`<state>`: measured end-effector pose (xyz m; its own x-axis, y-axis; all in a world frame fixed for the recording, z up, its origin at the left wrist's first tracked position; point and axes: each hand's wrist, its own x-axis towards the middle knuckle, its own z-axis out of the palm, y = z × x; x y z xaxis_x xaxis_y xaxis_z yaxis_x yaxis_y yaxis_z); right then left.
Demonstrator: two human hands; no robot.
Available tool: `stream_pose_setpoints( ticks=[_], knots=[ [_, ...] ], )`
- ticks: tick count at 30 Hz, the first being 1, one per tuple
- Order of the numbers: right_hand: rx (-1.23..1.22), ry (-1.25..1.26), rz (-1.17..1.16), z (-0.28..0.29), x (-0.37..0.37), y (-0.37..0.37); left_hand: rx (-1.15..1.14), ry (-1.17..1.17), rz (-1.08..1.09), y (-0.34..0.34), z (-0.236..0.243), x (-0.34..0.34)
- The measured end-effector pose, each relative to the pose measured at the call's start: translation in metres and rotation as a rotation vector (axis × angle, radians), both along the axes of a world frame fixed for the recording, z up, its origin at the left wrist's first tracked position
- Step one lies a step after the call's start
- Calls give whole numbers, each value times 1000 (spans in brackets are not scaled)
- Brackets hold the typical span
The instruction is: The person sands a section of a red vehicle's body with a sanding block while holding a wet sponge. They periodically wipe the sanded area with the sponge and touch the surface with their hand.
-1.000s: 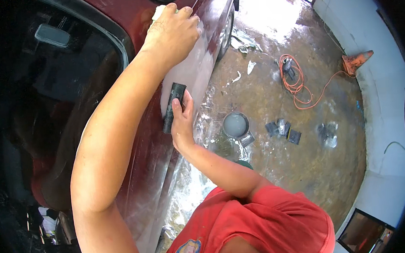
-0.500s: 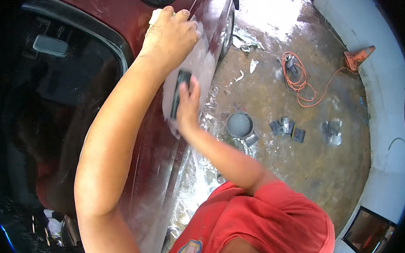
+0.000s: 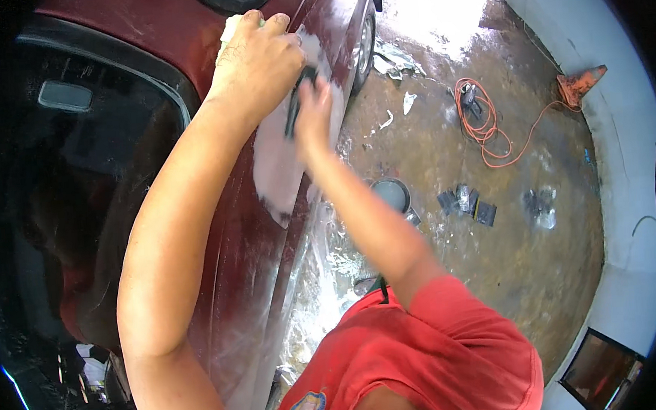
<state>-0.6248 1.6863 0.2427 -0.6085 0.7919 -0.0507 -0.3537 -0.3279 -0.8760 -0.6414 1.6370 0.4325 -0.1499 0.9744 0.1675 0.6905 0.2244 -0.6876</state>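
Note:
My left hand (image 3: 256, 66) is closed on a pale, cream sponge or cloth (image 3: 229, 29), high on the maroon car (image 3: 166, 19), beside the top of a pinkish-grey filler patch (image 3: 277, 178). Below and right of it, my right hand (image 3: 313, 108), blurred by motion, grips a dark sanding block (image 3: 292, 117) on that patch. The block's upper end is close to my left hand and partly behind my fingers.
Dark car glass (image 3: 116, 180) fills the left. On the wet floor (image 3: 527, 268) are a bucket of grey water (image 3: 393, 193), dark square pieces (image 3: 467, 204), a coiled orange cord (image 3: 481, 124), white scraps (image 3: 408, 102) and an orange cone (image 3: 580, 84) by the wall (image 3: 612, 52).
My right hand with the block has moved steadily up the patch toward my left hand. The left hand has shifted slightly leftward, still closed on the pale item.

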Motion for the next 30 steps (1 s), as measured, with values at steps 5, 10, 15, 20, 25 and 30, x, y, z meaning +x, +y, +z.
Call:
stream_pose_setpoints(
  ticks=[5,10,15,20,25,30],
  knots=[
    [36,9,-29,-12,-16,3,15,40,-21,1,-2,-2],
    [178,-50,-24,-28,55,-86,-3,0,-16,-1,-2,0],
    [-34,-24,-15,-7,-28,49,9,16,-9,1,2,5],
    [232,-9,-9,-43,57,-92,-4,-1,-23,0,-3,2],
    [75,-21,-36,-18,-1,9,-11,0,-9,-2,1,3],
    [111,-49,-67,-39,4,-25,-37,-12,3,1,-1,1]
  ],
)
